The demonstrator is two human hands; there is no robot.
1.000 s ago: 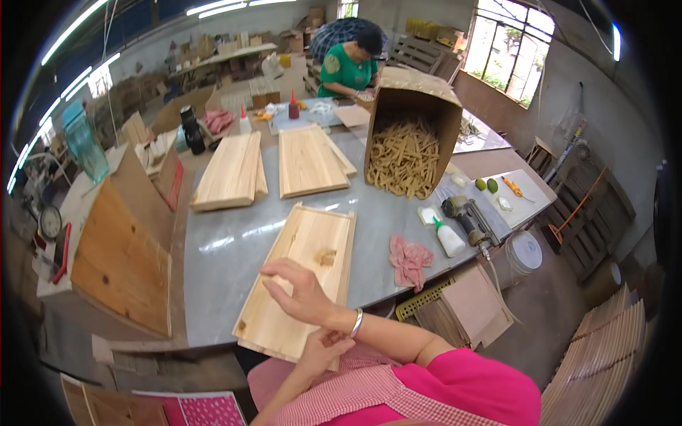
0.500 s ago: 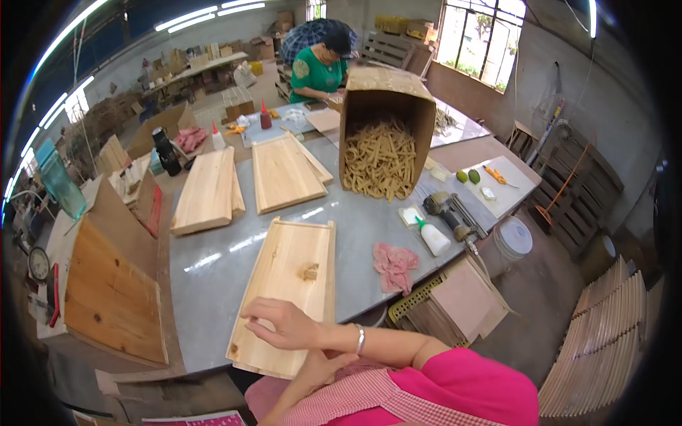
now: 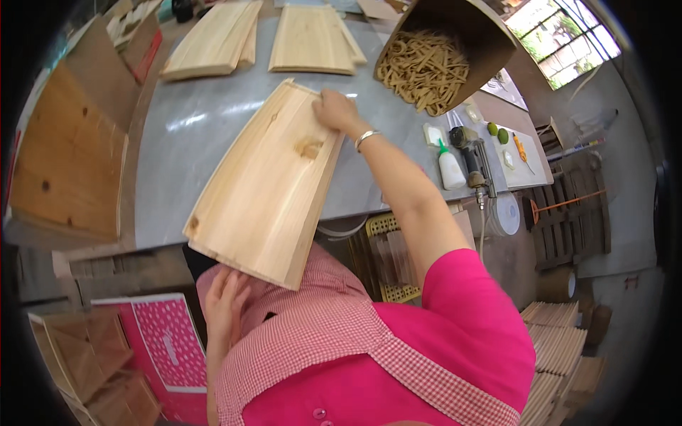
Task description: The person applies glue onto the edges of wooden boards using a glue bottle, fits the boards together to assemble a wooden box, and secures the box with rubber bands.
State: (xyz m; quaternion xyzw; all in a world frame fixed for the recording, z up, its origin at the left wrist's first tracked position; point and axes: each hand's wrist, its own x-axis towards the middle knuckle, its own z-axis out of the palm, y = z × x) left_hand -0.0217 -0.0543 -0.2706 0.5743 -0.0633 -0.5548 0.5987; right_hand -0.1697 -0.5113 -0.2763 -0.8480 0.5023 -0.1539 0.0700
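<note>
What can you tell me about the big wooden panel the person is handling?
The wooden panel is pale, plank-built softwood with visible grain and a dark knot near its middle. It lies slanted, its far end on the grey table and its near end jutting past the table edge toward the person's apron. The right hand grips its far right corner; the left hand sits just below its near edge, contact unclear.

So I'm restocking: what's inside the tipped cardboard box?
The cardboard box holds a heap of pale wooden strips at its open mouth. Its depths behind the heap are hidden.
</note>
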